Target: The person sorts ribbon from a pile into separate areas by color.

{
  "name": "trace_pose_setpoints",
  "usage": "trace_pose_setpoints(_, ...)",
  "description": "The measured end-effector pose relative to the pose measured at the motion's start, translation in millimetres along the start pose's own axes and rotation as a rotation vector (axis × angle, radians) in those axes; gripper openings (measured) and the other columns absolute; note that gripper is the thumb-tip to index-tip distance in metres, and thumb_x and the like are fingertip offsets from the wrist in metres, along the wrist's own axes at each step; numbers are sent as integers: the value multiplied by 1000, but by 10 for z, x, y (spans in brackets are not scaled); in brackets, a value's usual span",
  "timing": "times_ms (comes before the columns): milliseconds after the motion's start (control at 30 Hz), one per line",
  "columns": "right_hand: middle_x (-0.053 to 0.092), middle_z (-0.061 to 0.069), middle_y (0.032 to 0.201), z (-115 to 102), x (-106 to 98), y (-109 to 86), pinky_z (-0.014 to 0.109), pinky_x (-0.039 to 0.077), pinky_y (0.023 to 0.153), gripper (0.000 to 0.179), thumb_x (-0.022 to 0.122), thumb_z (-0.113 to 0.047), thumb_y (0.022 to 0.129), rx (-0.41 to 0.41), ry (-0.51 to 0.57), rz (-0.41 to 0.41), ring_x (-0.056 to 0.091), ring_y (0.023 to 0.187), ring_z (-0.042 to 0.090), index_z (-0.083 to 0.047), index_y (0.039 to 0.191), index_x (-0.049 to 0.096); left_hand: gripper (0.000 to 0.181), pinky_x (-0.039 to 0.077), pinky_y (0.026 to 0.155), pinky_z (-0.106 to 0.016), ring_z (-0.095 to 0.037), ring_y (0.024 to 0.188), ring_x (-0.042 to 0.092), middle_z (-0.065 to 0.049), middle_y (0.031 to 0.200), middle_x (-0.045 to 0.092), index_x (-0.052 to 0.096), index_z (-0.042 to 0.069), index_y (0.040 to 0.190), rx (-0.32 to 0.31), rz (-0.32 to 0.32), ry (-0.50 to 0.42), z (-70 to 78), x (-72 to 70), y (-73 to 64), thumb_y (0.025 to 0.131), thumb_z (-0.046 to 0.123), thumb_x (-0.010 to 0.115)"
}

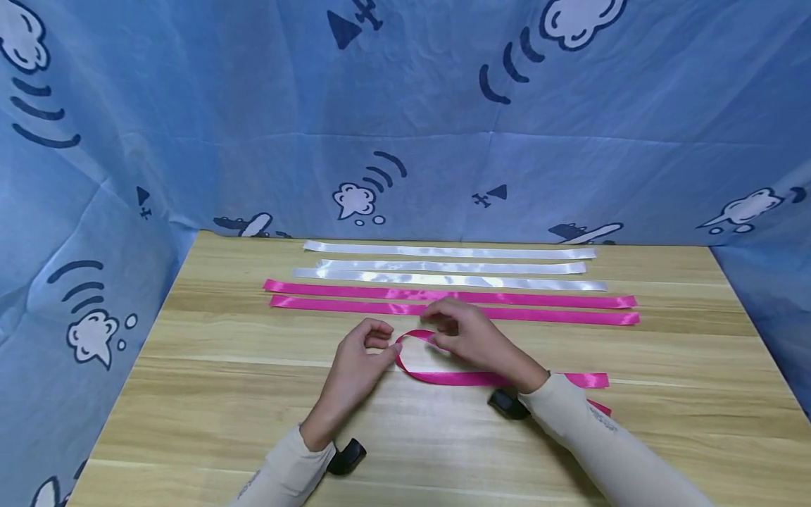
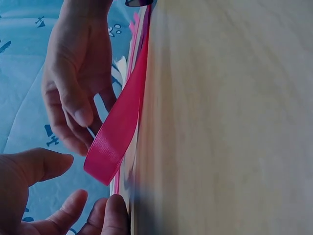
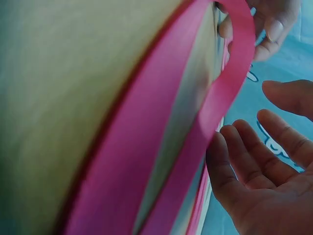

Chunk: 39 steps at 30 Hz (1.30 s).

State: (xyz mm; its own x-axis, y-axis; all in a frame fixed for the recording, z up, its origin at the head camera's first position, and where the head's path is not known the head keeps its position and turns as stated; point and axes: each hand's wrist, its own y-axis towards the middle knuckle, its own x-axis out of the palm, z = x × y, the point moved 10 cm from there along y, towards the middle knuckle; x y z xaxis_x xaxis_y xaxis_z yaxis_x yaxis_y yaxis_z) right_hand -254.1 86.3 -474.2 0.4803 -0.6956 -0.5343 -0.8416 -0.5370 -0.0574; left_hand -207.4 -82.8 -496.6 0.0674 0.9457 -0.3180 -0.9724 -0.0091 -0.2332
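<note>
A pink satin ribbon point(image 1: 453, 379) lies folded back on itself, its rounded loop standing on edge at the left and its tails running right beneath the right forearm. My left hand point(image 1: 361, 360) is beside the loop's bend. In the left wrist view, thumb and fingers of that left hand point(image 2: 41, 196) are parted, with nothing pinched between them. My right hand point(image 1: 472, 341) hovers over the loop's far strand. The right wrist view has the right hand point(image 3: 266, 171) with its fingers spread, little finger right at the ribbon's point(image 3: 215, 105) edge.
Two straight pink ribbons point(image 1: 342, 306) lie side by side beyond the hands. Farther back are three white ribbons point(image 1: 443, 251), roughly parallel. A wooden table point(image 1: 209, 394) carries everything, and a blue printed cloth point(image 1: 253, 105) hangs behind it and at the sides.
</note>
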Motion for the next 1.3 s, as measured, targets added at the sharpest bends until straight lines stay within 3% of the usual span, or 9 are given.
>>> trace_pose_setpoints(267,72,11,118,-53,106,56,40,61,91,29,76,3,90,-13,-40,-1,70,102,24,-4,118,72,26,57,77,-27,-19,94,64,-9,113,71,69,5,112,38,12,47,48,63,22,90,14,80)
trace_pose_setpoints(567,71,6,100,-49,182,74,30,56,81,19,75,5,89,-15,-85,-16,62,89,15,-5,105,73,19,53,74,-22,-14,83,66,-8,95,73,71,3,105,67,-7,102,81,132,52,87,1,74)
trace_pose_setpoints(900,65,0,83,-35,179,55,23,49,70,14,68,7,92,4,-72,-31,55,76,11,-6,92,72,15,51,68,-18,-9,76,65,-8,87,76,75,2,98,63,-27,38,69,117,53,86,-4,68)
trace_pose_setpoints(1300,67,3,80,40,110,-14,24,50,71,17,67,7,93,54,8,-15,57,74,12,-9,89,72,6,54,67,-20,-10,75,66,-5,84,75,78,5,96,60,-57,37,78,95,25,93,4,72)
